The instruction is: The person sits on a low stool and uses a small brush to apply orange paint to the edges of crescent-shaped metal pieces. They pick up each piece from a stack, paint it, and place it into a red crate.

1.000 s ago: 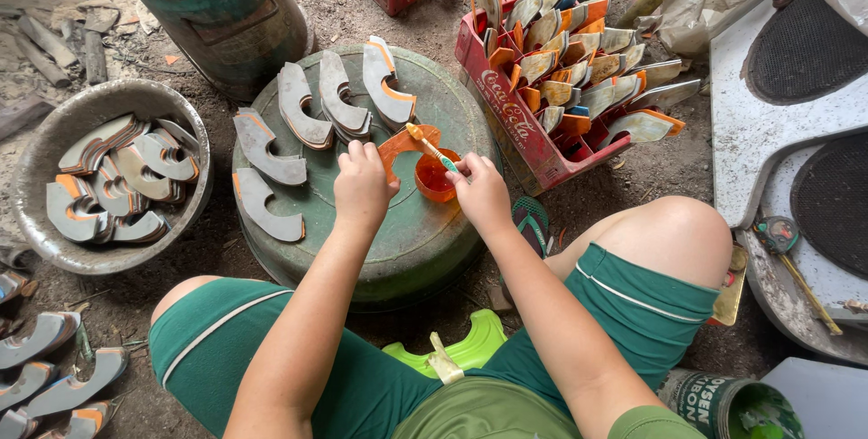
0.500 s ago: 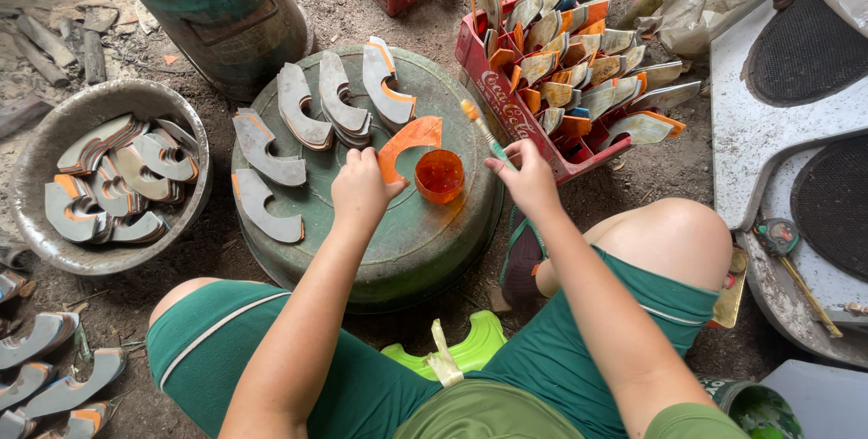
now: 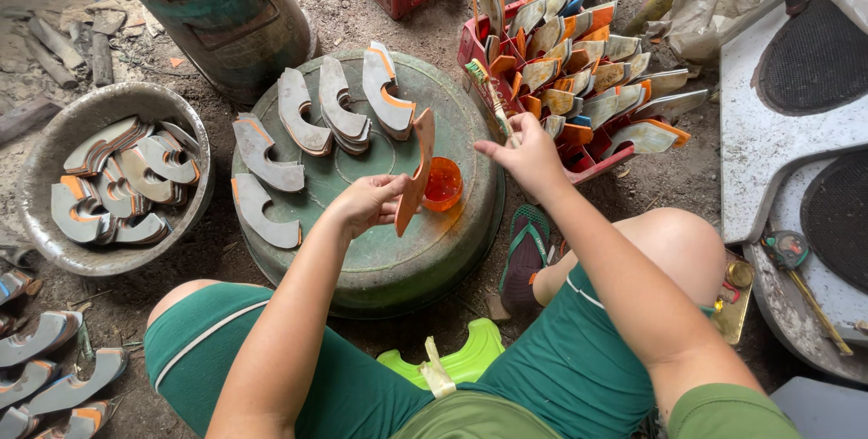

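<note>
Left hand (image 3: pixel 366 204) was pinching an orange curved piece (image 3: pixel 414 172) upright on edge, right hand (image 3: pixel 524 154) was closed round a small brush (image 3: pixel 489 95).

Piece stood over the upturned green basin (image 3: pixel 380 258), just beside a little orange cup (image 3: pixel 443 184) sitting on it. Brush was held up between the cup and the red crate (image 3: pixel 579 163), which was stuffed with more curved pieces. Five grey curved pieces (image 3: pixel 339 113) lay fanned across the basin's far side. Off to the left, a metal bowl (image 3: pixel 54 249) on the dirt floor held another bunch.
</note>
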